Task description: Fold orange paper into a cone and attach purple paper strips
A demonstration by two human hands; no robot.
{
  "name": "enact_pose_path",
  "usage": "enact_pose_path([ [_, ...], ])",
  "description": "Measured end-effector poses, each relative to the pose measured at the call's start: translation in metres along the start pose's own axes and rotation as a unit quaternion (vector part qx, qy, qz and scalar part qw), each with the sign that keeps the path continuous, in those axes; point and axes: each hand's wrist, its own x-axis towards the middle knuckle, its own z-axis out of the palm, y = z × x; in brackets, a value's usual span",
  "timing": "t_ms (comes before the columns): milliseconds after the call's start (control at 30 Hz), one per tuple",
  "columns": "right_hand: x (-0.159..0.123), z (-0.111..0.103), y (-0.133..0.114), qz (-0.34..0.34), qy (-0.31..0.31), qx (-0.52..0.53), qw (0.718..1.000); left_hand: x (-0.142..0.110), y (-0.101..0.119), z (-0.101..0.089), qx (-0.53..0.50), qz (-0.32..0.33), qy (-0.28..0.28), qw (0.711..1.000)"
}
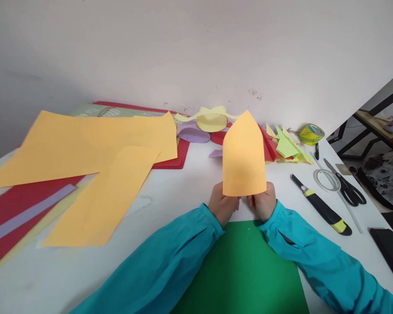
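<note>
A curved piece of orange paper (244, 157) with a pointed top stands upright between my hands. My left hand (223, 203) grips its lower left edge, fingers curled and partly hidden behind the paper. On the lower right edge, my right hand (263, 201) is closed the same way. Below both hands a green sheet (249, 266) lies flat on the table. Larger orange sheets (85, 144) are spread to the left, overlapping red sheets (173, 161) and a purple strip (29, 213).
Behind the hands lie curled yellow paper (212, 120), purple paper (194, 132) and folded green paper (285, 144). To the right are a utility knife (324, 207), a clear tape roll (326, 180), scissors (349, 187), a yellow tape roll (310, 134) and a black object (389, 248). A wall borders the table's back.
</note>
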Motion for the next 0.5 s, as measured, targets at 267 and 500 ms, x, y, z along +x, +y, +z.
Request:
enact_pose_path([
  [267,0.0013,0.0022,0.0043,0.022,-0.012,0.057,0.998,0.0007,0.0009,0.0002,-0.01,0.003,-0.016,1.0],
  [500,-0.0001,0.0013,0.0028,0.027,-0.014,0.027,0.999,0.0026,-0.0081,0.0001,-0.004,0.008,-0.021,1.0],
])
